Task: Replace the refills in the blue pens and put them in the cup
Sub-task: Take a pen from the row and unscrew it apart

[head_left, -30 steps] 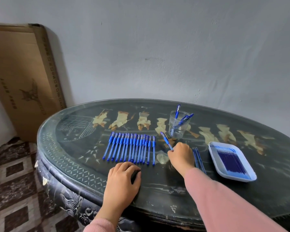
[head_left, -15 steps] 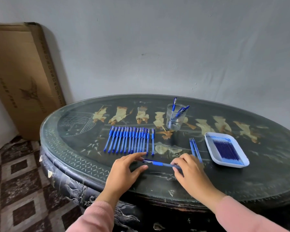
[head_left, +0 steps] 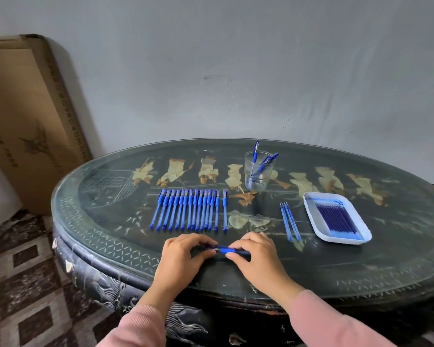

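As left hand point(head_left: 183, 256) and right hand point(head_left: 256, 259) pinch its ends, blue pen point(head_left: 227, 250) lies between.

Flat brown cardboard box point(head_left: 28, 116) is leaned on grey wall point(head_left: 236, 71), left of dark oval inlaid table point(head_left: 361, 271) w/ glass top.

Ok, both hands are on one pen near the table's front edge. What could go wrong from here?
1. The left hand and right hand grip the pen close to the table rim; a part coming loose might roll off.
2. The row of pens lies just beyond the knuckles; a bump could scatter it.
3. Three loose refills lie beside the tray; they might get mixed with the ones in it.
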Tool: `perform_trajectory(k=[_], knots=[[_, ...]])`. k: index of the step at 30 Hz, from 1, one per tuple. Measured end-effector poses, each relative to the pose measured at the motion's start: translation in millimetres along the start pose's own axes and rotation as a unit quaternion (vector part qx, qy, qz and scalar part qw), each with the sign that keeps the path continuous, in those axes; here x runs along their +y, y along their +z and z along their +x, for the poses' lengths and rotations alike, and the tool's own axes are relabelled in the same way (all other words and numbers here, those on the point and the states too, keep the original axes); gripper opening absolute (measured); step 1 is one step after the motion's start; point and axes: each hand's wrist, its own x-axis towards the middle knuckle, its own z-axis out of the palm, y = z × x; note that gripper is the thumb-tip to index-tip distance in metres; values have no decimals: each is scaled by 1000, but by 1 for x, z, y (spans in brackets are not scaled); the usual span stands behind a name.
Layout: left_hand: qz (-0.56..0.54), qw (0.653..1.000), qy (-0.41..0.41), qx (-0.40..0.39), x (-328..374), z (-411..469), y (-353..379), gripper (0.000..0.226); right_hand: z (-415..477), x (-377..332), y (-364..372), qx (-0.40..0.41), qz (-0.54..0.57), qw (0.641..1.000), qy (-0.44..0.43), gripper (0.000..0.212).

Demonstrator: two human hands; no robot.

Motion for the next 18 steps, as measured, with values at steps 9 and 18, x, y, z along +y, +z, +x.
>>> perform_trajectory(k=[9,18], knots=[[-16,997,-8,-74,11,13,3,22,0,6,0,32,17,999,23,9],[-12,996,-44,-80,17,15,4,18,1,3,-1,44,25,999,20,13]])
